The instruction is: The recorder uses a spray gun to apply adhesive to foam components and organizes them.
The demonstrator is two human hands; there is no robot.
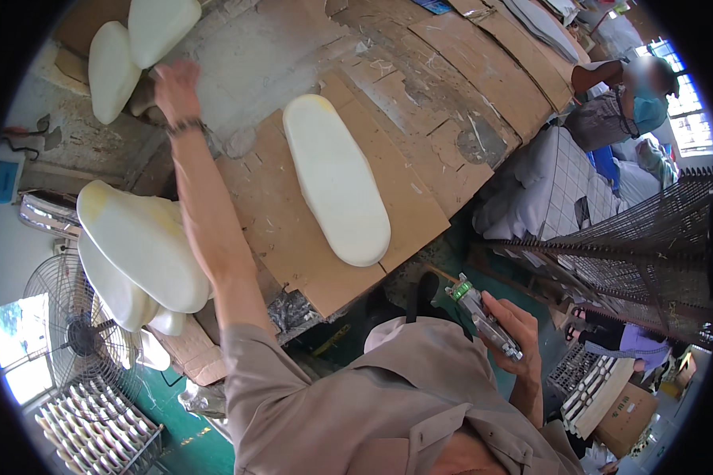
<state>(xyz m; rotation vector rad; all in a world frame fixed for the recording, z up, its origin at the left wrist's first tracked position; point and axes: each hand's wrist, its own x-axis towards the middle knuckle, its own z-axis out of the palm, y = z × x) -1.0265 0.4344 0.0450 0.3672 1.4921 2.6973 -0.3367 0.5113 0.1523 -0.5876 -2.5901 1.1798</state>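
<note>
At the far left we see a round metal cage fan [75, 332], and just above it a stack of cream oval foam pads [139, 257] overhanging the near-left corner of the bench. Higher up, two more pale cream foam pads [135, 47] lie at the far-left corner of the work surface. Our left hand [176, 85] reaches out to them on a straight arm, fingers spread and loose against the lower edge of the nearer pad; we cannot tell whether it has closed on anything.

In the middle, a long cream oval foam pad [337, 178] lies flat on the brown cardboard-covered bench [293, 237]. Its long axis runs from the far left to the near right, with the slimmer end pointing away from us and the broader end just short of the bench's near edge. Bare cardboard lies open on both its sides, wider to the left towards our arm, and nothing touches the pad.

To the right, below the bench edge, our right hand [515, 328] is clenched around a grey hand tool with a green tip [483, 315], held near our chest. Further right stands a dark wire-mesh rack [650, 237], and another person [618, 107] works at the far-right end of the bench
</note>
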